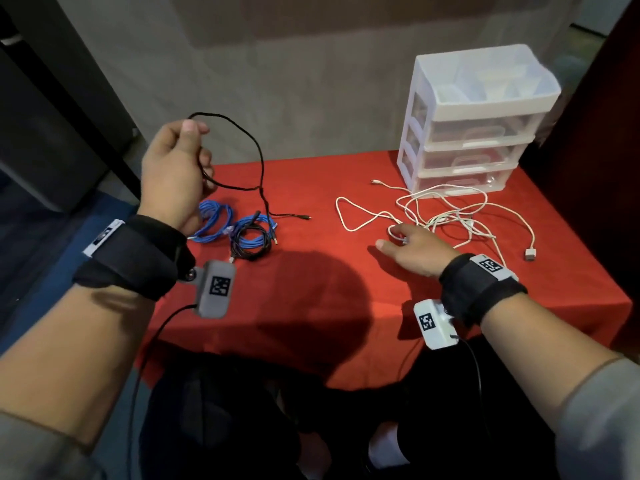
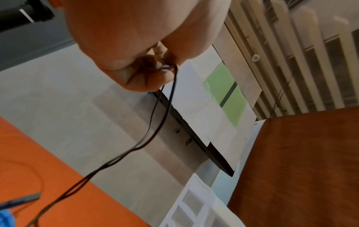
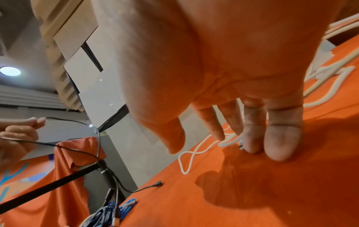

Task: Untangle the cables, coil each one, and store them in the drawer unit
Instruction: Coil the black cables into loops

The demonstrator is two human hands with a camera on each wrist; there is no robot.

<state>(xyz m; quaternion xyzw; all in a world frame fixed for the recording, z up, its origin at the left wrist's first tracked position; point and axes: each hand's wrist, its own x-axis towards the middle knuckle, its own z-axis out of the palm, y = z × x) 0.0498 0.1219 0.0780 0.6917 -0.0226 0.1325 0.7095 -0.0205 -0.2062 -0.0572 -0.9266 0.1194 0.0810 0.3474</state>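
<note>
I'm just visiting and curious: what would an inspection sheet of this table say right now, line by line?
Surface: red tablecloth, partly shaded by the person.
Job's things: drawer unit at the far right corner, drawers closed, open top tray.
Clutter: nothing seen.
Grippers: left hand raised, grips the thin black cable; right hand low, fingers straight, touching the white cables.
Cables: white cables tangled loose in front of the unit; blue cable and another black cable bundled together at the left.
Surroundings: grey wall behind; dark furniture at both sides.
</note>
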